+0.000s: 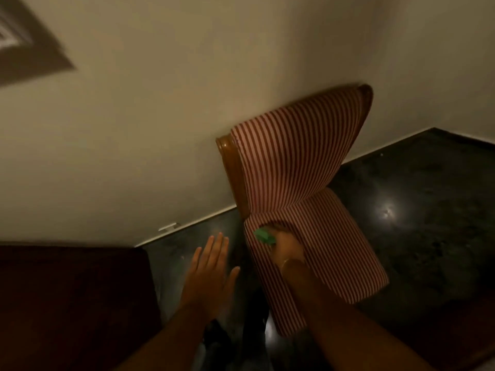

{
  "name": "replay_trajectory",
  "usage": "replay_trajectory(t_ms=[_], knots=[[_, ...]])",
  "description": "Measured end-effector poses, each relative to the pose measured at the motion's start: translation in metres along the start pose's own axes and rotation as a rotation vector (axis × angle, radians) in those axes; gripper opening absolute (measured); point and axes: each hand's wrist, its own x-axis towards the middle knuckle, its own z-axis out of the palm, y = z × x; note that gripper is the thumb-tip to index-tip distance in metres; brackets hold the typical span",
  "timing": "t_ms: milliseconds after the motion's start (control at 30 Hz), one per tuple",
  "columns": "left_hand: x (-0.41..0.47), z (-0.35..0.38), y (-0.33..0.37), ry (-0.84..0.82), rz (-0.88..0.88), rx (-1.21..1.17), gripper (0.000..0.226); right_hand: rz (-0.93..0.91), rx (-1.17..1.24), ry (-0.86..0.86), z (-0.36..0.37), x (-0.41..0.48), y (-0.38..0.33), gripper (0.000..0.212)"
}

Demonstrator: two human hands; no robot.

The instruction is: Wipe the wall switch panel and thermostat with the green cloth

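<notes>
A small piece of the green cloth (264,236) shows on the seat of a red-and-white striped chair (294,162). My right hand (288,249) rests on the seat with its fingers closed around the cloth; most of the cloth is hidden under the hand. My left hand (211,266) hovers over the dark floor to the left of the chair, flat, fingers spread, holding nothing. A blurred grey framed panel (24,46) shows on the wall at the top left; I cannot tell what it is. No thermostat is in view.
The chair has a wooden frame (233,170) and stands against a cream wall (160,116). A dark glossy floor (415,210) spreads to the right. A dark red piece of furniture (69,303) fills the lower left. A small white fitting (168,226) sits on the skirting.
</notes>
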Motion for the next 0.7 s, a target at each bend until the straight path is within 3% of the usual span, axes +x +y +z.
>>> replay_trajectory(t_ms=[133,300,433,600,700], knots=[[0.024,0.034,0.001,-0.060,-0.034,0.014,0.082,-0.089,-0.317,0.081,0.016,0.040,0.034,0.070],[0.035,0.052,0.006,-0.124,-0.126,-0.066,0.081,-0.090,-0.536,-0.111,0.050,0.050,0.054,0.077],[0.035,0.055,0.007,-0.171,-0.158,-0.076,0.081,-0.039,-0.582,-0.140,0.067,0.038,0.056,0.101],[0.033,0.038,0.008,-0.148,-0.173,-0.056,0.081,-0.090,-0.635,-0.070,0.052,0.027,0.034,0.097],[0.022,0.023,0.004,-0.038,-0.157,-0.054,0.081,-0.198,-0.622,0.019,0.047,0.011,0.011,0.090]])
